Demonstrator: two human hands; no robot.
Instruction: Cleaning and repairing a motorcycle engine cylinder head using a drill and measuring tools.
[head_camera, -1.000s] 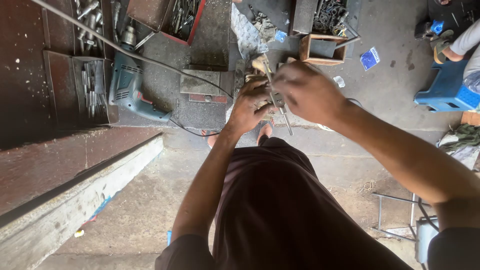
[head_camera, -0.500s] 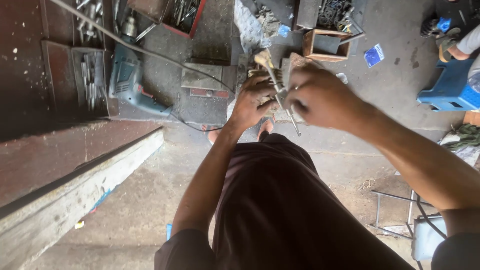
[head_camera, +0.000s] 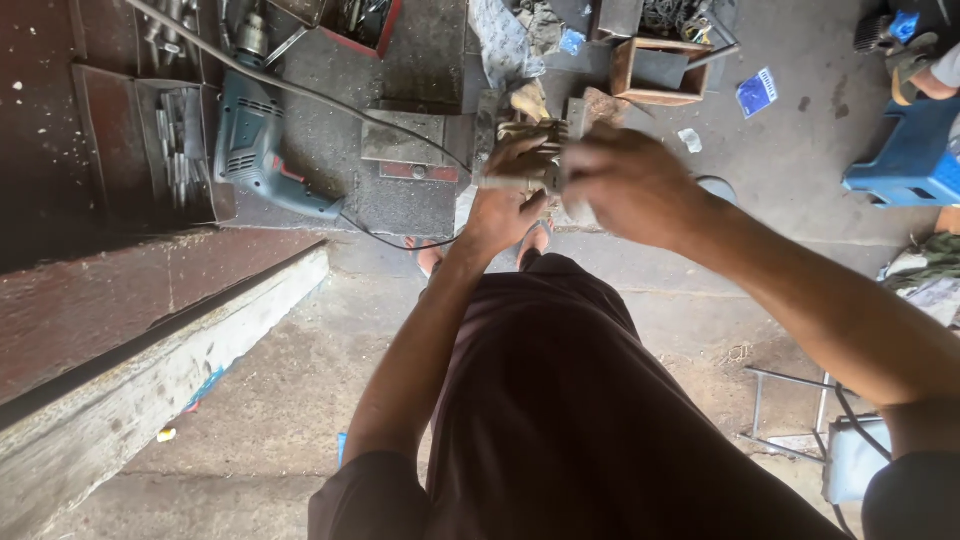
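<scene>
Grey concrete floor, dusty and stained, fills most of the workshop under the person who stands and looks down. Both hands are raised in front of the body, close together. The left hand has its fingers curled around a small metal piece, pale and a little rusty, and grips it from below. The right hand is just beside it, closed loosely over the other end of the same piece; this hand is blurred, so I cannot tell how tight the grip is or what exactly it pinches. The piece sits between the two hands, above the person's feet in sandals.

On the floor to the left lies a blue-green electric drill, and its black cable runs across the concrete toward the feet. Near the drill stands a dark metal tray with long steel bits inside. Beyond the hands there is a flat metal block, and further away a small wooden box, open at the top. A blue plastic stool stands at the right edge. At the left, a long pale beam lies along a dark red surface.
</scene>
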